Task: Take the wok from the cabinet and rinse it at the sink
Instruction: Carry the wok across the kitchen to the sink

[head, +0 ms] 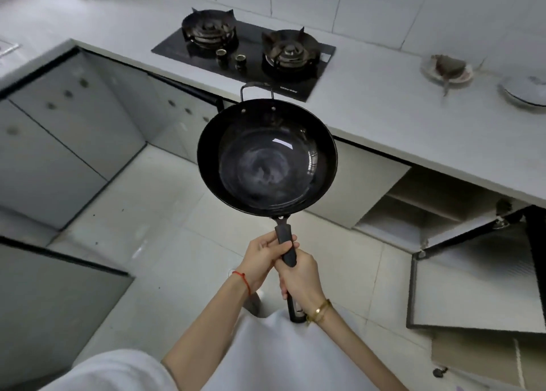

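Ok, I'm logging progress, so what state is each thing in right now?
Wok: held up over the floor, looks empty.
Left hand: grips the handle.
Right hand: grips the handle.
Cabinet door: open.
Burners: no flame visible.

White tiled walls (384, 3), pale floor (165, 242), grey countertop (384, 118).

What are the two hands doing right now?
Left hand: closed on the wok handle, upper part.
Right hand: closed on the same handle, lower down.
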A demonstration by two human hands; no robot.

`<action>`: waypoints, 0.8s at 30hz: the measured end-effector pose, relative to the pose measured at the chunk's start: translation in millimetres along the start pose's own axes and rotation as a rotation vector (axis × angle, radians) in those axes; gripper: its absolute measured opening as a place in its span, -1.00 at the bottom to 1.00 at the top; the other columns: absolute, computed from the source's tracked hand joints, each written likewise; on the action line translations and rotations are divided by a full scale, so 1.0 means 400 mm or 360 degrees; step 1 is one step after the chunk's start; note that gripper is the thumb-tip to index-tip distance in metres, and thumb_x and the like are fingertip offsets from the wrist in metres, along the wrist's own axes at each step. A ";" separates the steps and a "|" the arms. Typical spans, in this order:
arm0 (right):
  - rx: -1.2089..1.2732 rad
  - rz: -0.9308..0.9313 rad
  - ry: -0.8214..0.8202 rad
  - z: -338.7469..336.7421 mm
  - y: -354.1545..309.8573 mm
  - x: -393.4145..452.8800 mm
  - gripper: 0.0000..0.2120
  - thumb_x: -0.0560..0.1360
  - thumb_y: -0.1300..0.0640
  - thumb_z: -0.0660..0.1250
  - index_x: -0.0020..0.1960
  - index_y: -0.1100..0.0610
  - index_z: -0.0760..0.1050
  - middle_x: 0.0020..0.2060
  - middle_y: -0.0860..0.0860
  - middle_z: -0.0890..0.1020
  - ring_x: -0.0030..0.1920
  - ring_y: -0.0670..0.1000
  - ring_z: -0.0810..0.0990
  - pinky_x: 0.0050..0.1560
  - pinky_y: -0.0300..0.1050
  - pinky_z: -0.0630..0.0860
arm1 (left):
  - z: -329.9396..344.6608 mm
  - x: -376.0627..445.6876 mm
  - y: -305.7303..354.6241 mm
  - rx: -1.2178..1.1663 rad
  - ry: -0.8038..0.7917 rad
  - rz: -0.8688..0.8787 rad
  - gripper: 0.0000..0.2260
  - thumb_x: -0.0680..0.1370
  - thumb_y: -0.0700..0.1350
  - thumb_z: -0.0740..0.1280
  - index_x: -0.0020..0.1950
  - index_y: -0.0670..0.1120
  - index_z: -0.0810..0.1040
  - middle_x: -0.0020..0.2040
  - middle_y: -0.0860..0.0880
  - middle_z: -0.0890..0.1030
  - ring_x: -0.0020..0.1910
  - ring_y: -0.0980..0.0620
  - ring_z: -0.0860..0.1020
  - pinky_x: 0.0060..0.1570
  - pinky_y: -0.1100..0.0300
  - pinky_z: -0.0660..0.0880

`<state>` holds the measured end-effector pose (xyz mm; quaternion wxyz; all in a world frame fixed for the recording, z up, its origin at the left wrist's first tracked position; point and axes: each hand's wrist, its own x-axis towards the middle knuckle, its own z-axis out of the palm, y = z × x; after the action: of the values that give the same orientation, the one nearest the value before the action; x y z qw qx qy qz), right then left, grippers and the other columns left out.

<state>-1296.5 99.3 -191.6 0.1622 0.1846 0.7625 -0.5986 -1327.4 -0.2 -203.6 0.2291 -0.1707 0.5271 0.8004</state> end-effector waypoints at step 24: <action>-0.0427 -0.0319 -0.0714 0.615 -0.459 0.504 -0.78 0.52 0.18 0.30 -0.28 0.19 0.42 -0.60 0.08 0.46 -0.65 0.02 0.43 -0.60 -0.22 0.36 | -0.591 0.295 0.515 -0.0352 0.0629 0.0357 -0.75 0.53 -0.34 0.34 0.20 -0.33 0.54 0.04 -0.20 0.65 0.01 -0.06 0.64 -0.07 0.17 0.62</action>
<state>-1554.7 -161.8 -186.1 0.2899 -0.0521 0.7944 -0.5311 -1531.2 -265.8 -197.9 0.0114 -0.2884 0.4864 0.8247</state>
